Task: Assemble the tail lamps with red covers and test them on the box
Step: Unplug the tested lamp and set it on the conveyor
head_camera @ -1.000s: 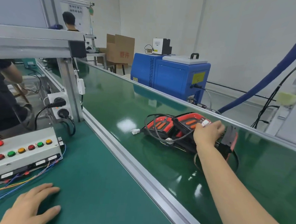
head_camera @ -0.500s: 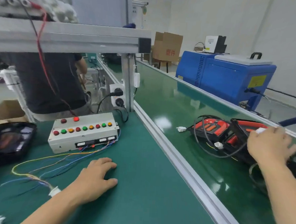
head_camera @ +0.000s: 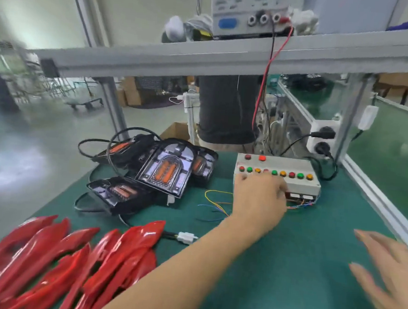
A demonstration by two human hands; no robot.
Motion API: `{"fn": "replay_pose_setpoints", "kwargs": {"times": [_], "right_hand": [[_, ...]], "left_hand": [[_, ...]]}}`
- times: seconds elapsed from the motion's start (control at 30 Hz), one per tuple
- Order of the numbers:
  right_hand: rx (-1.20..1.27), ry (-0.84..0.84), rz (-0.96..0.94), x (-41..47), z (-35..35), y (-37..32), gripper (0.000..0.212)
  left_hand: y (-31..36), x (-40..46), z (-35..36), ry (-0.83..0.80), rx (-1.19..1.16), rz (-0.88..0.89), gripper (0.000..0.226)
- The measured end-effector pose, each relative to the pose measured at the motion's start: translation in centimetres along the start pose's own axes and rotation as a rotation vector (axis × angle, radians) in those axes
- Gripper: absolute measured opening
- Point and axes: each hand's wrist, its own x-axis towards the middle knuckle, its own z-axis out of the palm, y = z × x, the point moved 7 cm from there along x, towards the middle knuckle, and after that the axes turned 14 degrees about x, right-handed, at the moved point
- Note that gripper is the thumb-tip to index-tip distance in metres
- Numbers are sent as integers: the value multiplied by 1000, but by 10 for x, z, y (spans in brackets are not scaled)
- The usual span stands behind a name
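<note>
A green worktop (head_camera: 286,278) seen from above by the person working at it; the left hand (head_camera: 258,200) reaches across to the near left corner of a grey test box (head_camera: 292,181), its back towards the camera and its fingers hidden, so whether it presses or grips anything cannot be told; the box sits far and right of centre, with a row of red, green and amber buttons along its top; thin coloured wires (head_camera: 215,205) trail from its near side over the worktop. The right hand (head_camera: 391,273) hovers blurred at the near right, fingers spread and released, holding nothing. At the near left lies a heap of glossy red covers (head_camera: 55,260); a white connector (head_camera: 186,237) on a short lead lies just beside the heap's right end. Further back on the left, black tail lamps (head_camera: 166,168) with orange strips inside rest piled together, tilted, with black cables (head_camera: 96,145) looped around them. Above, a metal shelf (head_camera: 180,57) carries a pale instrument (head_camera: 250,11); a red lead (head_camera: 264,81) hangs down from it.
</note>
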Motion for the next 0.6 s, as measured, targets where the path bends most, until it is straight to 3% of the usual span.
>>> {"fn": "replay_pose_setpoints", "kwargs": {"times": [0.03, 0.1, 0.17, 0.27, 0.3, 0.4, 0.5, 0.6], "right_hand": [[7, -51, 36, 4, -1, -6, 83], [9, -329, 137, -6, 17, 0, 82], [-33, -292, 56, -6, 28, -14, 91], [-55, -239, 96, -2, 30, -14, 90], [-62, -299, 110, -5, 34, -14, 83], [-154, -260, 84, 1, 29, -20, 56], [-132, -192, 68, 3, 25, -21, 55], [-101, -104, 52, 4, 28, -11, 64]], "left_hand": [[-16, 5, -11, 53, 1, -58, 29], [-56, 15, -30, 119, 20, -180, 32], [-103, 23, -42, 143, 58, -325, 39], [-177, 27, -48, 92, 124, -583, 55], [-200, 25, -46, 48, 131, -666, 61], [-254, 14, -31, -84, 88, -853, 69], [-276, 3, -13, -176, 24, -918, 77], [-280, 3, -10, -147, 13, -888, 74]]}}
